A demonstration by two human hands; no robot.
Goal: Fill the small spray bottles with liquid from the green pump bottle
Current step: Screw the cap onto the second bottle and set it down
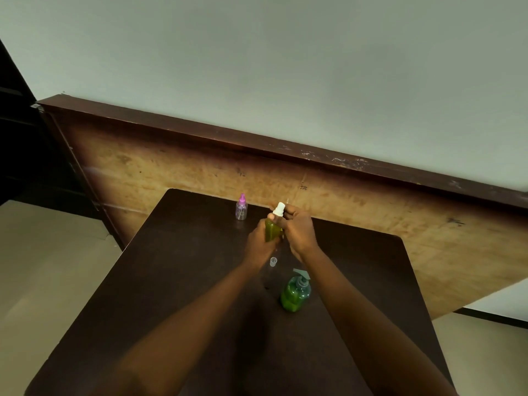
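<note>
While it is held upright above the far middle of the table (185, 267), the small spray bottle (273, 230) shows a yellow-green fill through most of its body, so this one looks charged with liquid. The left hand (258, 241) wraps its curled fingers round the lower body, and that grip appears meant to keep the bottle from turning. The right hand (298, 230) pinches the white spray head (279, 209) at the neck from the side. Judging by this pairing, the step in hand is screwing the head on or seating it; which way it turns cannot be told.

Just below the hands, between the two forearms, a small clear cap (273, 261) stands on the table, likely the overcap set aside within easy reach. Nearer the person and slightly to the right stands the green pump bottle (294, 294), upright, its spout pointing away from the hands. It is apart from the work, yet the right forearm passes close above it, and a careless pull back could knock it over.

Beyond the hands, to the left, the pink-capped bottle (241, 207) stands alone near the far edge, capped and seemingly holding no green liquid, so it probably waits its turn. A worn wooden board (200, 167) leans against the wall behind the table and hinders nothing.
</note>
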